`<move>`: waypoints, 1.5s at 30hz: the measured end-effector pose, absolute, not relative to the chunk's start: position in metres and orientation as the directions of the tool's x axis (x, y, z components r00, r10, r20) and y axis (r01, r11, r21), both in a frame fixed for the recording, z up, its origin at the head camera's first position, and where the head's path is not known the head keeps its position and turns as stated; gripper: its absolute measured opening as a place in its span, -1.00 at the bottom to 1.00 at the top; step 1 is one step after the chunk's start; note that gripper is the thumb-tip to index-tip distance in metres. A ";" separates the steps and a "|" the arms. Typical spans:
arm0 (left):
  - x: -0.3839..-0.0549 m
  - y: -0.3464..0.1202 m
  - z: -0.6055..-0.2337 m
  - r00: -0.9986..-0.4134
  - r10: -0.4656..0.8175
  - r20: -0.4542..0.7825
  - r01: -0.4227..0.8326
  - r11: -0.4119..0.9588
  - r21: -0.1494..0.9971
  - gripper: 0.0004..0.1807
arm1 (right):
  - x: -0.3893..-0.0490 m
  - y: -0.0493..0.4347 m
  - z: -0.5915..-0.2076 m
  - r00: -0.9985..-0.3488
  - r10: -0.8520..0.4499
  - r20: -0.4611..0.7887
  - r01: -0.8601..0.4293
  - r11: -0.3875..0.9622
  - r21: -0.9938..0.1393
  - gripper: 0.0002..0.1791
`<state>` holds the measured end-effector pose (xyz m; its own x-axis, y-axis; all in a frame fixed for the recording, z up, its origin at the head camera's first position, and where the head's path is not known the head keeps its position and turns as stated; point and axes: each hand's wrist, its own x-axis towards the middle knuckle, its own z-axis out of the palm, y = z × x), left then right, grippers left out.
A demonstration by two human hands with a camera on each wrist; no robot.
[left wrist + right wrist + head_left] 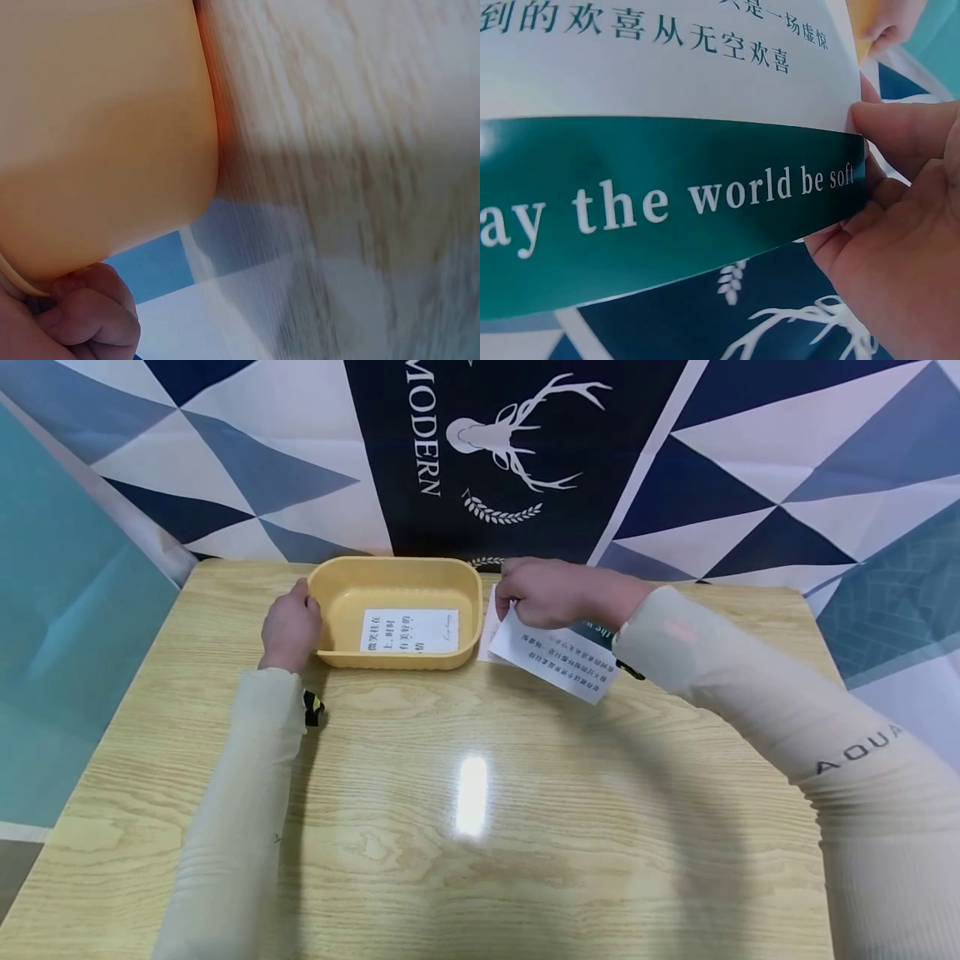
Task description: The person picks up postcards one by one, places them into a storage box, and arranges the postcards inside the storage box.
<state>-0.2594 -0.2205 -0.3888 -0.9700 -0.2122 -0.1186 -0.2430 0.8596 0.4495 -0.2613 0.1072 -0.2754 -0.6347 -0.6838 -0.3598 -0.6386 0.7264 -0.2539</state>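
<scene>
My left hand [291, 625] grips the left rim of a yellow plastic basket [470, 602] near the table's back edge. In the left wrist view its curled fingers [96, 307] hold that rim beside the basket's smooth wall [112, 127]. Inside the basket lies a white card [412, 631] with dark printed characters. To the right of the basket, my right hand [551, 592] pinches one end of a printed card [558, 656], which is tilted. This card [667, 195] has a white part and a green band reading "the world be soft". Under it, another pale card [487, 639] is partly hidden.
The wood-grain table [465, 885] spreads in front of both arms. Behind its far edge hangs a patterned cloth [255, 452] with triangles, a deer head and the word MODERN. Light glares on the tabletop near the middle.
</scene>
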 end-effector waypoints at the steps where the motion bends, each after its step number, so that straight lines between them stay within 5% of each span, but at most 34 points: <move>1: -0.259 -0.221 -0.389 -0.970 -0.213 -0.115 -0.243 0.859 0.450 -0.46 | -0.262 0.104 -0.273 -0.630 -0.683 -0.370 -0.642 0.726 -0.246 -0.53; 23: -0.259 -0.221 -0.397 -0.975 -0.209 -0.076 -0.221 0.865 0.451 -0.48 | -0.269 0.044 -0.249 -0.577 -0.685 -0.446 -0.724 0.681 -0.111 -0.60; 45: -0.264 -0.223 -0.395 -0.968 -0.231 -0.096 -0.250 0.861 0.443 -0.48 | -0.277 -0.004 -0.238 -0.548 -0.751 -0.368 -0.782 0.616 -0.095 -0.67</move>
